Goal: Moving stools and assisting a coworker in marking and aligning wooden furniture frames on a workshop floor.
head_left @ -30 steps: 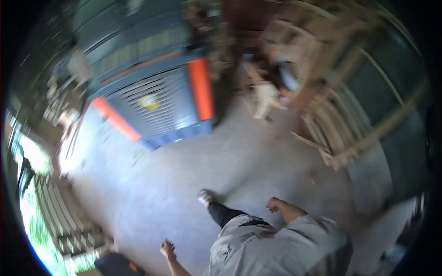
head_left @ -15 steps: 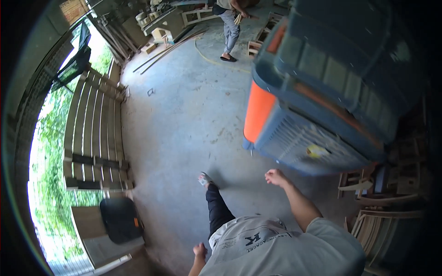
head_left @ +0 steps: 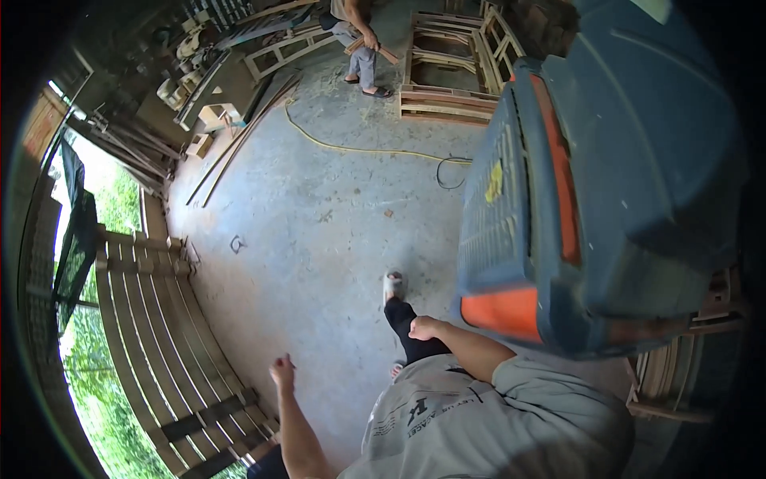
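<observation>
Dark green netting (head_left: 73, 231), one crumpled sheet, hangs at the far left beside an opening onto bright foliage. Just right of it, on the near left, leans one slatted wooden panel (head_left: 171, 343), its long brown boards set apart by narrow gaps and crossed by darker pieces. Further off lie two long, thin wooden strips (head_left: 230, 152), side by side on the smooth, stained concrete floor (head_left: 319, 247), with one small wooden box (head_left: 199, 145) just to their left. One thin dark loop (head_left: 237, 244) lies nearer.

The left hand (head_left: 282, 372) hangs over bare floor right of the panel, fingers partly bent; whether they meet I cannot tell. One ribbed-looking yellow hose (head_left: 343, 148) curves across the far floor. Beyond it stands one co-worker (head_left: 363, 60) in two dark slippers, holding several wooden strips.

The right hand (head_left: 424, 327), fingers curled together with nothing visible in them, is before a black trouser leg (head_left: 401, 318) above one sandalled foot (head_left: 392, 283). Far right of centre sits a rectangular wooden frame (head_left: 447, 108). Near right, one bulky blue-grey machine (head_left: 503, 215), slotted, rounded and banded in orange, stands beyond the right forearm.
</observation>
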`<state>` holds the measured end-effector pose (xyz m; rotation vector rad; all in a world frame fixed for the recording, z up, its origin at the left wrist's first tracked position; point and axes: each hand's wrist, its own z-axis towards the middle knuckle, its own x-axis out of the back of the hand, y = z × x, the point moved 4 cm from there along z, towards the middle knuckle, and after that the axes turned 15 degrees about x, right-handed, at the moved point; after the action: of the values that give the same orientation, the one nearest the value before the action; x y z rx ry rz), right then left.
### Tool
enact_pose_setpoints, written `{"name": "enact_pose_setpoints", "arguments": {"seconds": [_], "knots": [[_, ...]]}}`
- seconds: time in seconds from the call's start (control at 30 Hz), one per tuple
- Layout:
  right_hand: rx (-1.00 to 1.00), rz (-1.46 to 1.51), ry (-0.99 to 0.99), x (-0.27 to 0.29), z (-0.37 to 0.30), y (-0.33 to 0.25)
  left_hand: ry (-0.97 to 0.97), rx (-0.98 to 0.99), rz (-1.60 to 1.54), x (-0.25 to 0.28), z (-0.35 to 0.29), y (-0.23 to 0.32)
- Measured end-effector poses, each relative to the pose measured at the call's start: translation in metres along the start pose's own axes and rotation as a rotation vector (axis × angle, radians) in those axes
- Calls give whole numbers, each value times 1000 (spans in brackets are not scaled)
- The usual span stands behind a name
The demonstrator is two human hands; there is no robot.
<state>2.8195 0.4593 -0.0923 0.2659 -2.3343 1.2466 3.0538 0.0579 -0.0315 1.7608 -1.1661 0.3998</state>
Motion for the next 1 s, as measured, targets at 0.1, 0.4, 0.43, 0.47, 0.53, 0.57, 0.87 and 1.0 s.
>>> {"name": "enact_pose_setpoints", "arguments": {"seconds": [0.1, 0.4, 0.43, 0.47, 0.53, 0.57, 0.87, 1.0], "knots": [[-75, -187, -122, 59, 80, 26, -40, -42, -317, -2, 57, 141], [-79, -16, -153, 292, 198, 23, -351, -251, 790, -169, 64, 320], [-105, -10, -165, 311, 206, 22, -294, -241, 758, -181, 76, 339], [-132, -2, -176, 330, 214, 21, -238, -233, 727, -190, 94, 358], [-186, 45, -152, 352, 234, 40, -330, -236, 737, -213, 132, 397], [-228, 77, -138, 358, 249, 56, -457, -326, 727, -229, 146, 425], [-693, 166, 21, 514, 311, 87, -1025, -627, 965, -318, 243, 703], [-769, 234, 249, 578, 318, 66, -1282, -644, 1116, -370, 279, 754]]}}
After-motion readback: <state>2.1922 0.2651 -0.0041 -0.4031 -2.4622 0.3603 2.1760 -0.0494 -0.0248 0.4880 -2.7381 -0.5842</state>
